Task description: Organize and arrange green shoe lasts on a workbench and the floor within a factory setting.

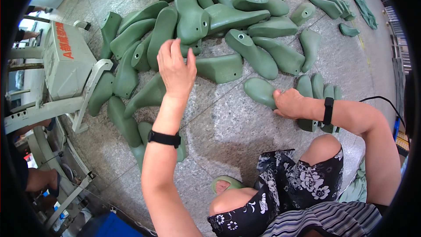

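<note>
Many green plastic shoe lasts lie in a loose pile on the floor in front of me. Over the near side of that pile, my left hand (176,68) is held with its fingers stretched and the thumb apart, holding nothing. A large upright last (188,13) lies just beyond its fingertips, and another last (219,68) is beside its thumb. My right hand (289,104) is closed round the near end of a shoe last (258,91), whose rounded end points away to the left. Under and beside that wrist stands a short row of lasts (316,85), partly covered by my forearm.
On the left stands a white metal machine frame (66,61) with red lettering. Another group of lasts (326,0) lies at the far right, near a dark green cloth (359,0). A black cable (386,101) curves at the right. My knees are close below.
</note>
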A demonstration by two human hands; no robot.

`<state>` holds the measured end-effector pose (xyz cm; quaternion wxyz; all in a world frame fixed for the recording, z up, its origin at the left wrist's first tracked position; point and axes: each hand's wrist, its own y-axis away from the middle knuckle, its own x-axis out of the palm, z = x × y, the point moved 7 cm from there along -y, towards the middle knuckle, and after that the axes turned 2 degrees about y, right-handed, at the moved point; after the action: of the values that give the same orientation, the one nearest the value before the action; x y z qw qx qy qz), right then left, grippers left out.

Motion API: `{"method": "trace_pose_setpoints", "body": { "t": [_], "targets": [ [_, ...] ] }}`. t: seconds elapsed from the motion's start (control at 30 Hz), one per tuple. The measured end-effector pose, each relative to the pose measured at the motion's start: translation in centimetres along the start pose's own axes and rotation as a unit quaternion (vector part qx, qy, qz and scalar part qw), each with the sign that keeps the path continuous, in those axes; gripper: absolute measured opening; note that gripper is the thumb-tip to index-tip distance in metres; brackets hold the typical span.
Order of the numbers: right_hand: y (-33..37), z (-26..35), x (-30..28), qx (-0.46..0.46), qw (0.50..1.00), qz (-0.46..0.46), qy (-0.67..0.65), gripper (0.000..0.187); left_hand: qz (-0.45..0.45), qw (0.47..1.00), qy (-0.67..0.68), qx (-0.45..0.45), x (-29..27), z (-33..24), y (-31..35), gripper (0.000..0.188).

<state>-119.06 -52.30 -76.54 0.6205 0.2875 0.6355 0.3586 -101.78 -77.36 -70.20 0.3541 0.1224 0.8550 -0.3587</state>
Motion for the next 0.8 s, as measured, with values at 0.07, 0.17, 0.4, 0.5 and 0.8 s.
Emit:
{"method": "trace_pose_setpoints", "body": {
  "t": [0.07,0.17,0.4,0.5,0.8],
  "targets": [
    [0.0,0.0,0.1,-0.007,1.0,-0.001,-0.007,0.061,0.013,0.999,-0.01,-0.028,1.9,-1.1,-2.1,0.05],
    [-0.1,0.0,0.0,-0.013,0.999,-0.018,-0.035,0.06,0.155,0.975,-0.111,-0.116,6.8,-0.7,-4.8,0.066],
    [-0.4,-0.3,0.3,-0.05,0.995,-0.077,-0.039,0.053,0.268,0.945,-0.136,-0.13,9.7,2.3,-6.5,0.076],
    [-0.4,-0.4,0.5,-0.048,0.995,-0.078,-0.046,0.052,0.25,0.956,-0.067,-0.141,7.3,2.7,-5.8,0.063],
    [0.4,-0.8,0.3,-0.03,0.993,-0.089,-0.069,0.05,0.234,0.695,0.499,-0.462,-2.2,-2.3,9.4,0.059]
  ]
}}
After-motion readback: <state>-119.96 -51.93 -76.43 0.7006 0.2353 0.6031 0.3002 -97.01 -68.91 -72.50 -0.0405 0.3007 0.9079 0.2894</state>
